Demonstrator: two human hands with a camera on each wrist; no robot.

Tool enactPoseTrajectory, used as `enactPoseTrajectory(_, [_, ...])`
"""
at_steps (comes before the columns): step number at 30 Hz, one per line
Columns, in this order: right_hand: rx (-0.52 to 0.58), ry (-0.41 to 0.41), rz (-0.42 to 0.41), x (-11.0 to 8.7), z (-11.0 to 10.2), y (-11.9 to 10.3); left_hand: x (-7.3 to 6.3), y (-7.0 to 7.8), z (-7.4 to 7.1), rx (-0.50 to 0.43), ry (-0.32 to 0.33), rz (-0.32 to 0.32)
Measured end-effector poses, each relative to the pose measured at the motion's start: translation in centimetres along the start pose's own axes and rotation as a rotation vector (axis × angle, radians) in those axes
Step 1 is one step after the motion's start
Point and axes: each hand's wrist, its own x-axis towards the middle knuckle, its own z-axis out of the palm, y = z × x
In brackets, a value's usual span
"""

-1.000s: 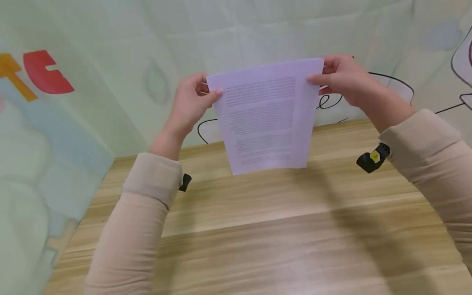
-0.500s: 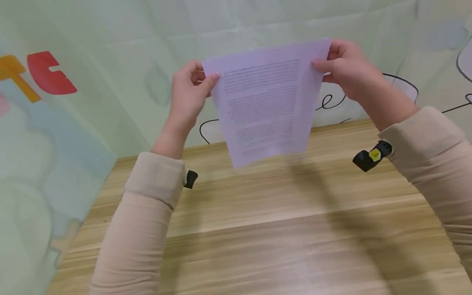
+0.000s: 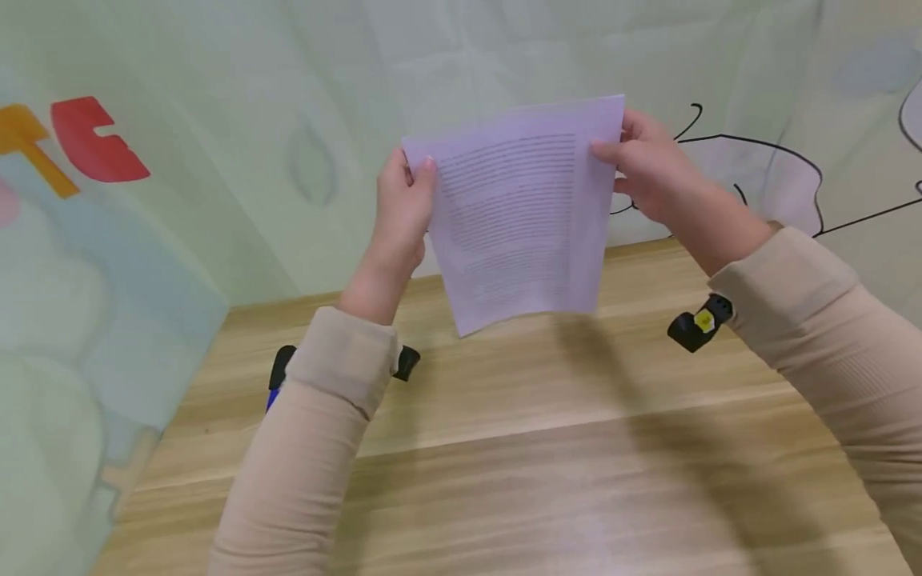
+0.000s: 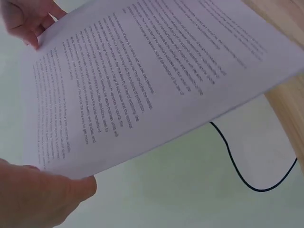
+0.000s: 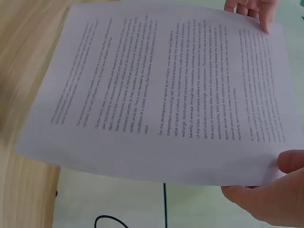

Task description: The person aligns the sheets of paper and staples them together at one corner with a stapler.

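Note:
A white sheet of paper [image 3: 519,216] printed with several blocks of text hangs upright above the table, slightly curved. Whether it is one sheet or a few together I cannot tell. My left hand [image 3: 403,200] pinches its upper left edge, thumb on the printed face. At the upper right edge my right hand [image 3: 655,168] pinches it the same way, its other fingers partly behind the paper. The left wrist view has the left hand [image 4: 42,197] at the near corner; in the right wrist view the right hand [image 5: 273,194] grips the lower right corner.
Below the paper lies a wood-grain table [image 3: 519,448]. Behind it hangs a pale green backdrop [image 3: 360,64] with a red letter shape [image 3: 97,140] and black line drawings. Black camera mounts [image 3: 695,326] sit at both cuffs.
The paper first rose a little, then came down again and narrowed its tilt. My left hand has shifted right and turned more upright; my right hand has moved slightly left. Both keep their grip.

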Motion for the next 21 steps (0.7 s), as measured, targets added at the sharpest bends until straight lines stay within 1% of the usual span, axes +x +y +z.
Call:
enactPoseTrajectory(1, [0.010, 0.009, -0.008, 0.0, -0.1, -0.3, 0.1, 0.3, 0.1, -0.013, 0.012, 0.014])
enactPoseTrajectory(3, [-0.012, 0.037, -0.009, 0.1, -0.4, -0.8, 0.2, 0.7, 0.1, -0.025, 0.021, 0.032])
enactPoseTrajectory(5, [-0.081, 0.052, 0.005, 0.1, -0.6, -1.0, 0.1, 0.7, 0.1, -0.026, 0.010, 0.033])
enactPoseTrajectory(7, [-0.169, 0.051, 0.026, 0.0, -0.8, -0.9, 0.0, 0.5, 0.1, -0.029, 0.006, 0.016])
enactPoseTrajectory(9, [-0.206, 0.036, 0.041, -0.1, -0.9, -0.7, -0.1, 0.1, -0.1, -0.021, -0.003, 0.006])
enactPoseTrajectory(13, [-0.193, 0.019, 0.038, -0.2, -0.7, -0.4, -0.4, -0.1, -0.4, -0.033, -0.008, 0.007])
enactPoseTrajectory(16, [-0.179, 0.019, 0.011, -0.2, -0.6, -0.9, -0.3, 0.5, -0.4, -0.081, 0.009, 0.017])
enactPoseTrajectory(19, [-0.176, 0.009, -0.028, -0.2, -0.6, -1.5, -0.1, 1.3, -0.5, -0.127, 0.048, 0.023])
enactPoseTrajectory(21, [-0.175, 0.007, -0.030, -0.1, -0.7, -1.6, 0.0, 1.5, -0.6, -0.118, 0.058, 0.004])
